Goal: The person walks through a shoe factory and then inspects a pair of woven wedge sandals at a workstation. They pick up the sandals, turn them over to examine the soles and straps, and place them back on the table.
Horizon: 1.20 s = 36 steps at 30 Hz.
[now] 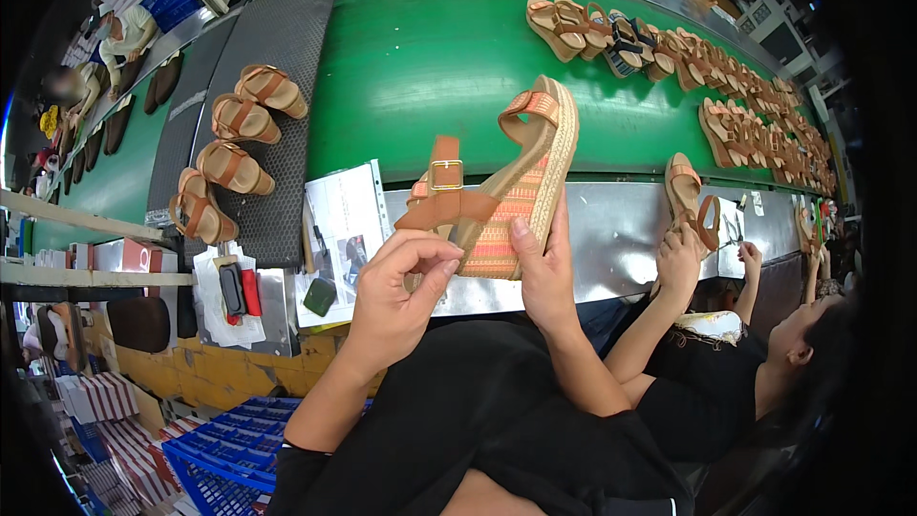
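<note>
Above the metal table edge, a wedge sandal (557,158) with a woven orange-and-tan sole side is held up, tilted with its toe pointing away. My right hand (547,282) grips it around the sole near the heel, thumb on the patterned side. A brown ankle strap (447,208) with a gold square buckle stands out to the left of the sandal. My left hand (399,291) is closed in a pinch, thumb against forefinger, right beside the strap and heel. Whatever lies between those fingertips is too small to make out.
Several sandals (229,167) sit on a dark ribbed mat at left. More sandals (683,62) line the green belt (420,57). A printed sheet (334,196) and a dark green object (320,296) lie near my left arm. At right, a co-worker's hand (678,263) touches another sandal. Blue crate (239,449) below left.
</note>
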{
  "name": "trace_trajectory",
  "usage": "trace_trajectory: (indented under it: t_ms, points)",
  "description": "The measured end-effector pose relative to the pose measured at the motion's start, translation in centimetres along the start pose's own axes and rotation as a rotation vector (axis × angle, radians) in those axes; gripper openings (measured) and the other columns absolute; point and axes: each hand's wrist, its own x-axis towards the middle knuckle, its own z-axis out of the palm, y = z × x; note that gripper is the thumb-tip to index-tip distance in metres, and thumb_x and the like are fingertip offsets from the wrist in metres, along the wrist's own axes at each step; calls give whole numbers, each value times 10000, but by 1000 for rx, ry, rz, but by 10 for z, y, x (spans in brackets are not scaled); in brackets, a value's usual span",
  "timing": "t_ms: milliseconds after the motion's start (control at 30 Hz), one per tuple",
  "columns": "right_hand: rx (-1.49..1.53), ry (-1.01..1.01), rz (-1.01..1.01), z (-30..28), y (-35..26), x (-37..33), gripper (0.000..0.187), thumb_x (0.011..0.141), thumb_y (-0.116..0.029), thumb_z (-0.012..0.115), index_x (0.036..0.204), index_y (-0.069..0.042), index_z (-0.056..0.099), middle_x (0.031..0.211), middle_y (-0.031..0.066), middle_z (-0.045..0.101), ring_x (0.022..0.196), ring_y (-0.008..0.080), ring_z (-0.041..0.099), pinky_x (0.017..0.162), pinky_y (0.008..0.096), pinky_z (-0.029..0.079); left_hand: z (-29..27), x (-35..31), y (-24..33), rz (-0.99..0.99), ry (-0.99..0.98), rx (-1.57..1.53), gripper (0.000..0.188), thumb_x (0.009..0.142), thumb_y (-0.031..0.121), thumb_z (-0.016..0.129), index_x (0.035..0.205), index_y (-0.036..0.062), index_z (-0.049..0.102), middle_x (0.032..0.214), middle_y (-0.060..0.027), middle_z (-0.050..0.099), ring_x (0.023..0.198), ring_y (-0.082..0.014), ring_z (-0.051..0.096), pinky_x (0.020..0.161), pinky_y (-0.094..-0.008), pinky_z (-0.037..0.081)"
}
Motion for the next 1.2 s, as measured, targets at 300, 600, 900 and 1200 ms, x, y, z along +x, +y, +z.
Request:
trace_trajectory:
  t_ms: [300, 600, 900, 1200]
  points:
    - [-145, -9, -63, 1, -6, 1, 745, 998, -136, 509, 1538, 8, 17, 1443, 155, 368, 1272, 187, 436, 1055, 324, 381, 12, 12, 3, 7, 9, 244, 95, 929, 36, 603, 998, -15, 644, 1072, -120, 628, 849, -155, 637, 755, -284, 518]
    - [-318, 36, -179, 1, 2, 2, 853, 957, -205, 591, 1506, 86, 8, 1321, 258, 521, 1129, 257, 590, 945, 342, 473, 23, 12, -9, 145, 110, 424, 82, 886, -4, 643, 966, -7, 657, 999, -132, 663, 808, -169, 653, 693, -275, 521]
    - [-291, 40, -151, -6, 6, -1, 831, 955, -177, 596, 1514, 70, 33, 1317, 253, 519, 1140, 245, 581, 955, 340, 470, 20, 12, -34, -196, 112, -302, 129, 912, 12, 638, 1031, 8, 588, 975, -58, 664, 900, -94, 611, 827, -244, 483]
    - [264, 91, 365, -10, 3, 5, 502, 1040, -278, 428, 1469, -60, 286, 1347, 107, 500, 1176, 176, 562, 947, 349, 503, 28, -14, -54, -207, 219, -367, 142, 986, 107, 570, 1092, 13, 581, 1053, -58, 635, 956, -100, 586, 870, -256, 470]
